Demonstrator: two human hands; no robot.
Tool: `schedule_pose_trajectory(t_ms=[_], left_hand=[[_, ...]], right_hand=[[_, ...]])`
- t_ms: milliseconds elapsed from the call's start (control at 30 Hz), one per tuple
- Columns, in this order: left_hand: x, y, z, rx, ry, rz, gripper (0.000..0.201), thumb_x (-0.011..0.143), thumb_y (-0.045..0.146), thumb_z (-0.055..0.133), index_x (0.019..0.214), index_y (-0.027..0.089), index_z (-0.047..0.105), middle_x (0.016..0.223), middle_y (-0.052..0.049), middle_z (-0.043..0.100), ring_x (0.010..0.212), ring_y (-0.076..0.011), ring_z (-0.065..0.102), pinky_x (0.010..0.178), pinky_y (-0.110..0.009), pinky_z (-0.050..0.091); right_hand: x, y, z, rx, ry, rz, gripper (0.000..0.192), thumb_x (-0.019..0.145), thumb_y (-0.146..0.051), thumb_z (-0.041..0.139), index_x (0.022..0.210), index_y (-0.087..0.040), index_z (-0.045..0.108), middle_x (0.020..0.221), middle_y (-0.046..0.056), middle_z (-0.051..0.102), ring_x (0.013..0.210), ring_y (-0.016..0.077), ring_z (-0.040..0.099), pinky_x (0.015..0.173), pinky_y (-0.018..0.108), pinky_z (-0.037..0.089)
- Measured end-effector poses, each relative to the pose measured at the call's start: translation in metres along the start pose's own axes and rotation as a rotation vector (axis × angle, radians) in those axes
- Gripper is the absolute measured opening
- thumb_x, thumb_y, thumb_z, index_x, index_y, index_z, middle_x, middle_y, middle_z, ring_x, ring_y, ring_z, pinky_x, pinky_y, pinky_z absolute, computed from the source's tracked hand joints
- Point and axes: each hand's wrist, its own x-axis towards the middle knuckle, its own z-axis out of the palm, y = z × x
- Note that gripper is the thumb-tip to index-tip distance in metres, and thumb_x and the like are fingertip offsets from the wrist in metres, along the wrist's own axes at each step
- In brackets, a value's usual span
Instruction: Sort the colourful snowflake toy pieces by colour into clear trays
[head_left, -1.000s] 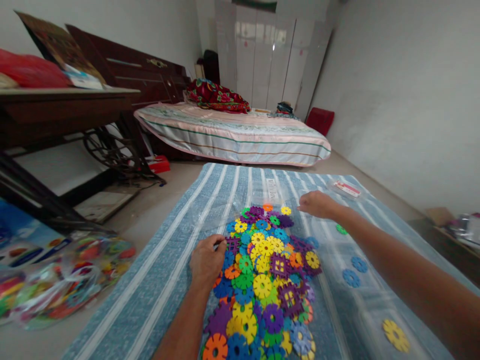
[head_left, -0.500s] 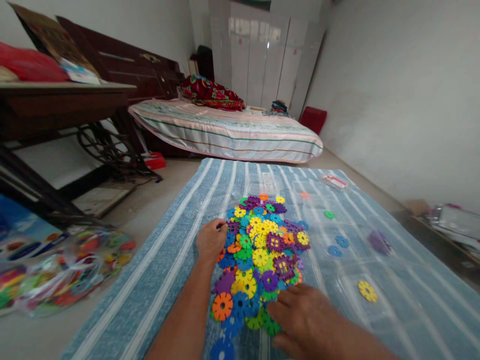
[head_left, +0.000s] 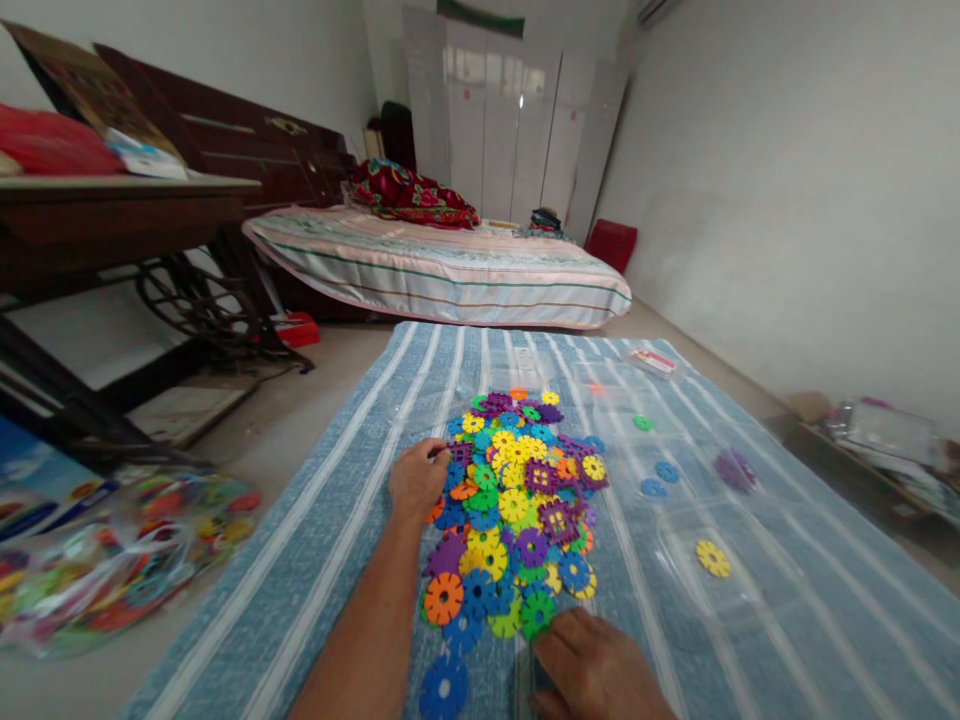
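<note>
The pile of colourful snowflake discs (head_left: 514,500) lies on the striped blue mat (head_left: 300,560), its long axis running away from the person. The left hand (head_left: 417,481) rests at the pile's left edge, fingers curled onto the discs there (whether it pinches one cannot be told). The right hand (head_left: 596,670), loosely open and palm down, sits at the near end, just beside a green disc (head_left: 538,612).

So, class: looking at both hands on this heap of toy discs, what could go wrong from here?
1. The heap of colourful plastic gear-shaped discs lies loose; the left hand at its edge or the right hand at its near end might scatter discs over the blue striped mat.
2. The lone yellow disc lies apart and may be overlooked.
</note>
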Motion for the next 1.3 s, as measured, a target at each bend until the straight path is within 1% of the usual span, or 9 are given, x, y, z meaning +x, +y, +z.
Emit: schedule_pose_trajectory(t_ms=[133, 367, 500, 633, 800, 933, 1067, 1200, 1300], left_hand=[[0.001, 0.0, 0.0, 0.004, -0.002, -0.004, 0.025, 0.081, 0.034, 0.047, 0.095, 0.026, 0.067, 0.098, -0.002, 0.07, 0.093, -0.0199, 0.063, 0.079, -0.027, 0.046], [0.003, -0.002, 0.0, -0.018, -0.005, -0.008, 0.025, 0.081, 0.033, 0.047, 0.093, 0.026, 0.067, 0.096, 0.0, 0.071, 0.091, -0.0187, 0.063, 0.079, -0.026, 0.046], [0.004, -0.003, 0.003, -0.028, -0.008, -0.024, 0.025, 0.08, 0.033, 0.047, 0.094, 0.026, 0.067, 0.096, -0.001, 0.071, 0.09, -0.0194, 0.063, 0.079, -0.027, 0.046], [0.004, -0.002, 0.003, -0.036, -0.011, -0.034, 0.026, 0.08, 0.034, 0.047, 0.095, 0.026, 0.067, 0.095, -0.001, 0.07, 0.091, -0.0202, 0.062, 0.079, -0.029, 0.045], [0.003, 0.001, 0.002, -0.008, 0.007, -0.02, 0.026, 0.08, 0.033, 0.047, 0.094, 0.025, 0.068, 0.095, -0.002, 0.07, 0.092, -0.0202, 0.061, 0.08, -0.029, 0.045], [0.004, 0.001, 0.003, 0.002, 0.003, -0.018, 0.026, 0.08, 0.034, 0.047, 0.092, 0.024, 0.068, 0.095, -0.003, 0.07, 0.092, -0.0209, 0.062, 0.081, -0.029, 0.045], [0.005, 0.0, 0.004, -0.005, 0.006, -0.023, 0.025, 0.08, 0.034, 0.048, 0.093, 0.024, 0.068, 0.097, -0.003, 0.07, 0.094, -0.0216, 0.062, 0.082, -0.03, 0.045], [0.005, -0.001, 0.005, -0.002, 0.007, -0.034, 0.025, 0.079, 0.035, 0.049, 0.093, 0.025, 0.068, 0.097, -0.003, 0.069, 0.093, -0.0221, 0.062, 0.082, -0.031, 0.045], [0.005, -0.001, 0.006, -0.009, 0.014, -0.03, 0.025, 0.079, 0.035, 0.049, 0.093, 0.025, 0.068, 0.097, -0.003, 0.069, 0.093, -0.022, 0.062, 0.082, -0.031, 0.045]], right_hand=[[0.003, -0.001, -0.006, 0.022, 0.036, -0.074, 0.031, 0.06, -0.043, 0.076, 0.076, -0.022, 0.059, 0.075, 0.002, 0.063, 0.067, 0.0193, 0.057, 0.051, 0.027, 0.041], [0.01, -0.002, 0.004, 0.01, 0.067, -0.081, 0.028, 0.061, -0.043, 0.075, 0.073, -0.022, 0.06, 0.07, 0.003, 0.062, 0.061, 0.0207, 0.057, 0.046, 0.029, 0.039], [0.016, 0.0, 0.001, 0.032, 0.036, -0.086, 0.023, 0.063, -0.038, 0.073, 0.072, -0.022, 0.06, 0.069, 0.002, 0.063, 0.061, 0.0196, 0.058, 0.049, 0.029, 0.041], [0.016, -0.001, 0.0, 0.027, 0.039, 0.007, 0.021, 0.065, -0.039, 0.069, 0.068, -0.022, 0.057, 0.066, 0.002, 0.062, 0.062, 0.0184, 0.057, 0.055, 0.027, 0.043], [0.008, 0.003, 0.001, 0.139, 0.166, 0.039, 0.01, 0.069, -0.029, 0.062, 0.065, -0.023, 0.055, 0.063, 0.001, 0.061, 0.059, 0.0163, 0.056, 0.054, 0.025, 0.041], [0.003, 0.012, -0.008, 0.234, 0.232, 0.046, 0.013, 0.078, -0.024, 0.051, 0.065, -0.023, 0.053, 0.06, 0.001, 0.058, 0.055, 0.0145, 0.054, 0.052, 0.023, 0.039], [0.004, 0.022, -0.023, 0.281, 0.227, 0.079, 0.022, 0.088, -0.021, 0.041, 0.072, -0.022, 0.056, 0.066, 0.001, 0.059, 0.062, 0.0137, 0.056, 0.058, 0.023, 0.041], [0.016, 0.035, -0.038, 0.223, 0.25, 0.172, 0.019, 0.089, -0.019, 0.041, 0.087, -0.022, 0.061, 0.076, 0.003, 0.062, 0.068, 0.0141, 0.057, 0.061, 0.024, 0.044], [0.031, 0.042, -0.045, 0.15, 0.25, 0.269, 0.02, 0.085, -0.015, 0.044, 0.094, -0.021, 0.061, 0.09, 0.006, 0.064, 0.08, 0.018, 0.059, 0.069, 0.029, 0.047]])
